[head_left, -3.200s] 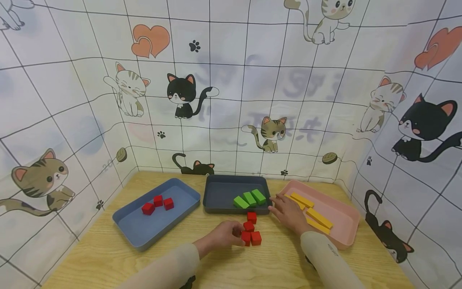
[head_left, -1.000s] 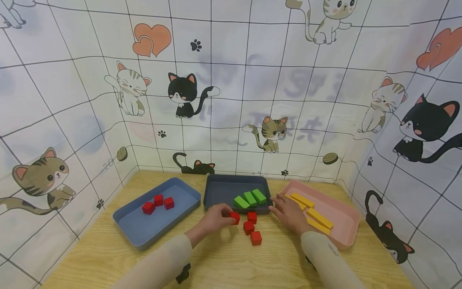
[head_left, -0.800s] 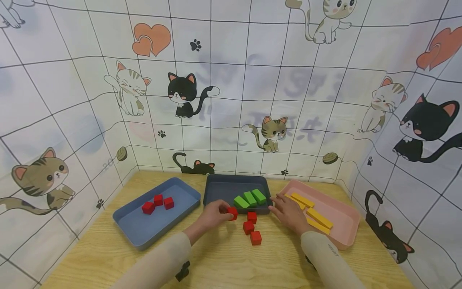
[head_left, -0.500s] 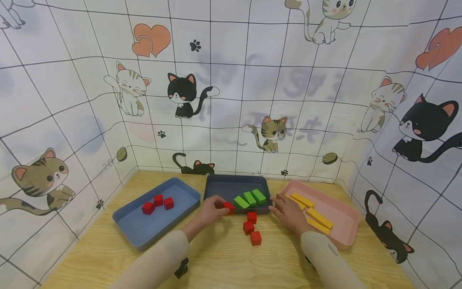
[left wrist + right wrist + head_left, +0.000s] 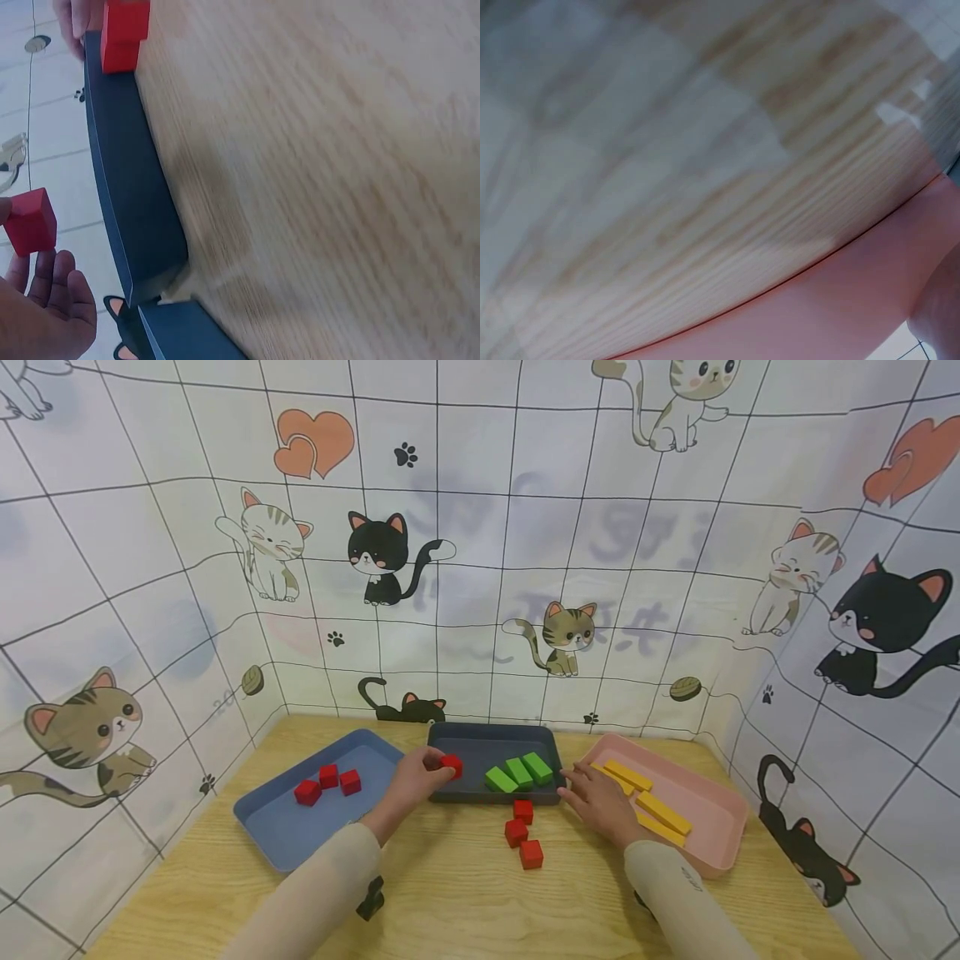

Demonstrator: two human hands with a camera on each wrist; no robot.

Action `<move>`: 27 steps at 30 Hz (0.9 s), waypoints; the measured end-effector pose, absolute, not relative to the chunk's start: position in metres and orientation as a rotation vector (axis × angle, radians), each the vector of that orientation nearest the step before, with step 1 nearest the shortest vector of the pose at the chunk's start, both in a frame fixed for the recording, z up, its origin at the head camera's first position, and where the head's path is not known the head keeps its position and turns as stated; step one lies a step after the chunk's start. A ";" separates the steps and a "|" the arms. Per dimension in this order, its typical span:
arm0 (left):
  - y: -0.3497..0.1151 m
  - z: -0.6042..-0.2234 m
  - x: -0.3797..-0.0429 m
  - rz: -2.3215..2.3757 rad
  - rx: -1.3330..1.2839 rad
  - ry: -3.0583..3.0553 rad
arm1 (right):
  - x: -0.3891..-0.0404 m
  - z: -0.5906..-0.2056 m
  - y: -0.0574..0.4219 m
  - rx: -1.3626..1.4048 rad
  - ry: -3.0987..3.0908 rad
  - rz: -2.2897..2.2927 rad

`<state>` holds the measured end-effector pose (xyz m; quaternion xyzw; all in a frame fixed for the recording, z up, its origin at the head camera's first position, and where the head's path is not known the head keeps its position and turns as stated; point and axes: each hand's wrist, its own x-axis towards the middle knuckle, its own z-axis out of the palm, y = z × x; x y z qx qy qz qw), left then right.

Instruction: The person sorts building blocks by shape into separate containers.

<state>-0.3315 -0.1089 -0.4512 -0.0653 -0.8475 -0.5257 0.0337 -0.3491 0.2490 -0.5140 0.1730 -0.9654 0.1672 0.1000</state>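
Thumb and fingers of my left hand pinch a red cube, held up over the left end of the dark grey tray. The left wrist view shows this cube lifted clear of the tray wall. My right hand, holding nothing, lies with relaxed fingers between the dark tray's right corner and the pink tray. Three red cubes stand on the table in front of the dark tray. Three more red cubes sit in the blue tray, left of my left hand.
Three green blocks lie side by side in the dark tray's right half. Several yellow bars lie in the pink tray, partly hidden by my right hand. A cat-printed curtain borders the wooden table behind and at both sides.
My left hand has picked a red cube from the table group and carried it up and leftward, from in front of the dark tray to above its left end. The right hand stays put.
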 end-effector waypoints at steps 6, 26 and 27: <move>-0.120 -0.448 -0.338 -1.570 -0.107 -2.557 | -0.348 -0.512 0.249 0.511 -2.860 0.494; -0.157 -0.442 -0.350 -1.655 0.182 -2.458 | -0.347 -0.512 0.249 0.530 -2.842 0.489; -0.159 -0.442 -0.351 -1.650 0.196 -2.456 | -0.347 -0.512 0.249 0.533 -2.840 0.492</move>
